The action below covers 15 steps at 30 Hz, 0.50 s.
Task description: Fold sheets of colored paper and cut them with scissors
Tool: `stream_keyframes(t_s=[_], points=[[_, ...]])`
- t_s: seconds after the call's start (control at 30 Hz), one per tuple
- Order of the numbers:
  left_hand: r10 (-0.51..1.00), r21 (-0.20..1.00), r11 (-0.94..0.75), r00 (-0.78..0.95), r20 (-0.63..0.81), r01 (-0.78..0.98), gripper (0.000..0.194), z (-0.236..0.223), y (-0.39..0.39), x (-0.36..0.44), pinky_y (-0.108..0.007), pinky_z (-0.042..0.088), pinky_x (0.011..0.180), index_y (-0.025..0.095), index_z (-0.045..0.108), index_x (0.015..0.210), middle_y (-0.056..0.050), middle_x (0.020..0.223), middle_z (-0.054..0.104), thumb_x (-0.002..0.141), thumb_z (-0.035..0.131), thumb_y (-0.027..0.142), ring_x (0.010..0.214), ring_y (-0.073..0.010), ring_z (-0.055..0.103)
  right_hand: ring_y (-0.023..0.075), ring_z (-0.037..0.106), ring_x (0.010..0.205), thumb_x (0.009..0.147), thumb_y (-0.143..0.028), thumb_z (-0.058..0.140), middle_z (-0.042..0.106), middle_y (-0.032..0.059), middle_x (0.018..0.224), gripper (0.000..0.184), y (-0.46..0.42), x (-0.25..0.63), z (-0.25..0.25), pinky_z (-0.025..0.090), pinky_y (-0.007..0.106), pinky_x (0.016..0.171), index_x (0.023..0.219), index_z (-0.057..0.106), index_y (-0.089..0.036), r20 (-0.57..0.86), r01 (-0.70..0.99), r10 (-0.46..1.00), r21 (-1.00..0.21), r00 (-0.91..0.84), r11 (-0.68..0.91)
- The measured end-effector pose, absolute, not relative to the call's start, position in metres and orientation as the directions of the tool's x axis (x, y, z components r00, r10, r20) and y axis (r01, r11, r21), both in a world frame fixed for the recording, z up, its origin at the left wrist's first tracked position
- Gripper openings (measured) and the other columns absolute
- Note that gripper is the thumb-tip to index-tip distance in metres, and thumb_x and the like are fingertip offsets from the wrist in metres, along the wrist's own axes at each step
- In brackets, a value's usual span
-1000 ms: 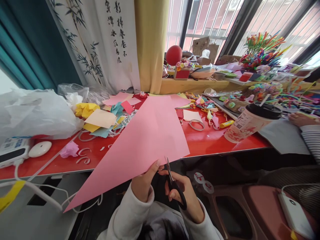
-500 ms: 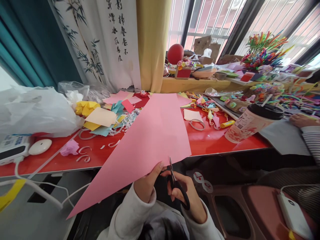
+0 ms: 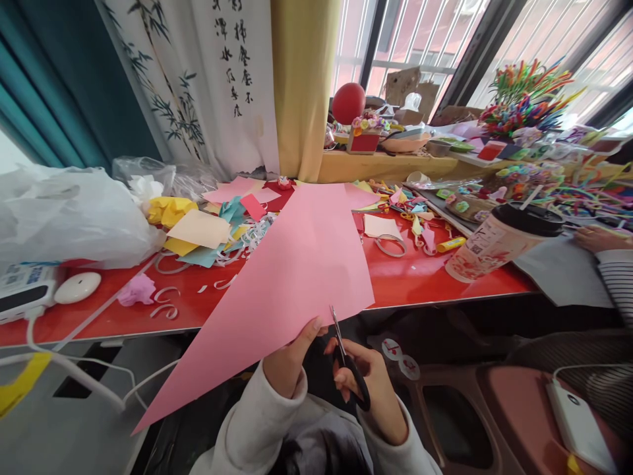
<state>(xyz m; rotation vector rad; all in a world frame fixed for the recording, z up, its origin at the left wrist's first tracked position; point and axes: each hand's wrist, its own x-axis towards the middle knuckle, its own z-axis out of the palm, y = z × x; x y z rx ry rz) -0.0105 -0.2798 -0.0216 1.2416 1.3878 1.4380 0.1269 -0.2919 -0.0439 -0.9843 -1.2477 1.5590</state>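
Note:
A large sheet of pink paper (image 3: 291, 284) spans the view from the table's back to a long point at the lower left. My left hand (image 3: 297, 349) pinches its near edge, thumb on top and the other fingers mostly hidden underneath. Black-handled scissors (image 3: 352, 376) sit in my right hand (image 3: 373, 379), with fingers through the loops. The blades point up and away from me, and their tips overlap the paper's near edge just right of my left thumb. How far apart the blades are is hard to make out.
Paper scraps (image 3: 200, 231) and a white plastic bag (image 3: 69, 218) cover the red table's (image 3: 410, 277) left side. A lidded drink cup (image 3: 499, 241) stands at the right. Beyond it rests another person's hand (image 3: 601, 237). A pink stool (image 3: 539, 409) holding a white power bank (image 3: 586, 429) is lower right.
The paper and both hands shifted slightly right, then a little back left. The paper's left point has dropped somewhat. Both grips stay the same, and the scissors remain at the near edge.

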Motion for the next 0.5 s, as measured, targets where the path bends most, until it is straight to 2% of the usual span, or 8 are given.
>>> stream_keyframes(t_s=[0.23, 0.5], points=[[0.955, 0.983, -0.137, -0.248, 0.164, 0.120, 0.016, -0.0207, -0.2789, -0.0119, -0.034, 0.046, 0.090, 0.025, 0.069, 0.062, -0.001, 0.067, 0.069, 0.076, 0.060, 0.028, 0.073, -0.0189, 0.065, 0.0035, 0.034, 0.032, 0.058, -0.039, 0.076, 0.043, -0.0070, 0.042, 0.034, -0.2949, 0.1232, -0.0434, 0.026, 0.016, 0.032, 0.075, 0.060, -0.015, -0.172, -0.131, 0.951, -0.969, -0.257, -0.211], [0.935, 0.960, -0.224, -0.241, 0.261, 0.170, 0.015, -0.0300, -0.2779, -0.0144, -0.029, 0.053, 0.081, 0.023, 0.068, 0.066, 0.002, 0.066, 0.070, 0.077, 0.059, 0.029, 0.069, -0.0149, 0.066, 0.0032, 0.035, 0.032, 0.058, -0.039, 0.076, 0.045, -0.0069, 0.043, 0.037, -0.2943, 0.1216, -0.0488, 0.027, 0.015, 0.032, 0.081, 0.061, -0.014, -0.177, -0.158, 0.946, -0.961, -0.270, -0.225]])
